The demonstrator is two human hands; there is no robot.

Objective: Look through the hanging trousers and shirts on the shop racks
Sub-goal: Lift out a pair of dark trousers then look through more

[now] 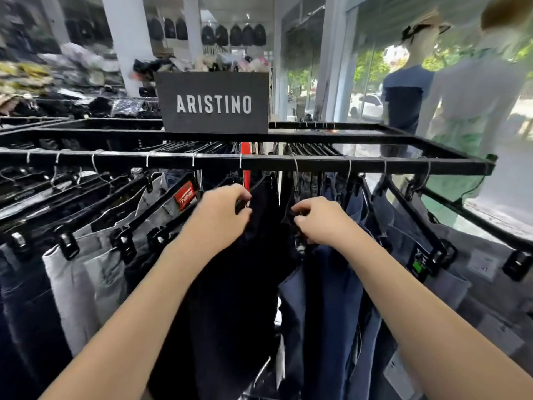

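Observation:
Trousers hang on clip hangers from a black metal rack [259,163] in front of me. My left hand [222,215] grips the top of a dark navy pair [230,284] at the rack's middle. My right hand [320,217] pinches the waistband of a blue denim pair [331,298] just to the right. A narrow gap shows between the two pairs. Grey trousers [86,272] hang to the left, and more blue and grey pairs [403,241] hang to the right.
A dark sign reading ARISTINO [213,103] stands on the rack's top. Two dressed mannequins [409,90] stand by the window at the right. Piles of folded clothes [57,82] and hung dark shirts [233,34] fill the back of the shop.

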